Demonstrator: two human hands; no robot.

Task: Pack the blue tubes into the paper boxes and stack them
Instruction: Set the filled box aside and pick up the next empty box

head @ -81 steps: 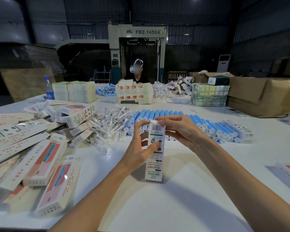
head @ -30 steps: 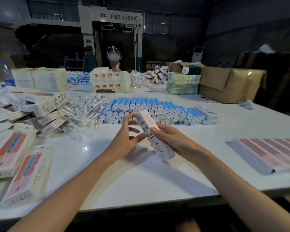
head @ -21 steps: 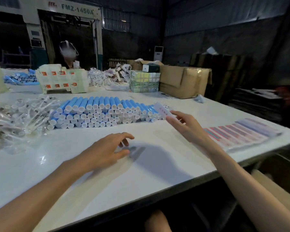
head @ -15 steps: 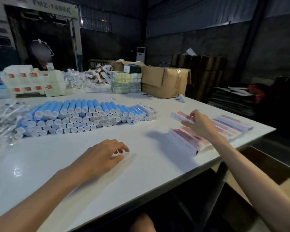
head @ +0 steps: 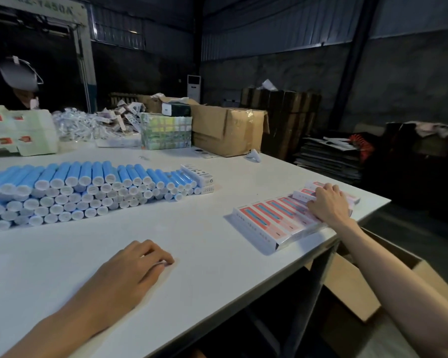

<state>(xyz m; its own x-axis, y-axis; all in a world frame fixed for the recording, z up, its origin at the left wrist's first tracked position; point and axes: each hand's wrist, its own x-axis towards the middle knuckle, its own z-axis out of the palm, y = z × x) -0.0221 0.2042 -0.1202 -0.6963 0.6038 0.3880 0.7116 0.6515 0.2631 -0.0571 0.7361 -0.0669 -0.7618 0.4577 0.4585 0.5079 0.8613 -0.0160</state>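
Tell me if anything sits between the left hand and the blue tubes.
Nothing visible does: only white table surface shows between the left hand and the stacked blue tubes beyond it.

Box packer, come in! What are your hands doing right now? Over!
Left hand idle on the table, holding nothing. Right hand resting on the row of boxes at the table edge. Blue tubes stacked apart, nothing in the way.

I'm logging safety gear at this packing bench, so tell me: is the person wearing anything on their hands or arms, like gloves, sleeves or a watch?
Nothing worn shows. The left hand and right hand are bare, with no gloves or rings visible. The left forearm and right forearm are bare to the frame edge: no sleeves, watch, bands or markings.
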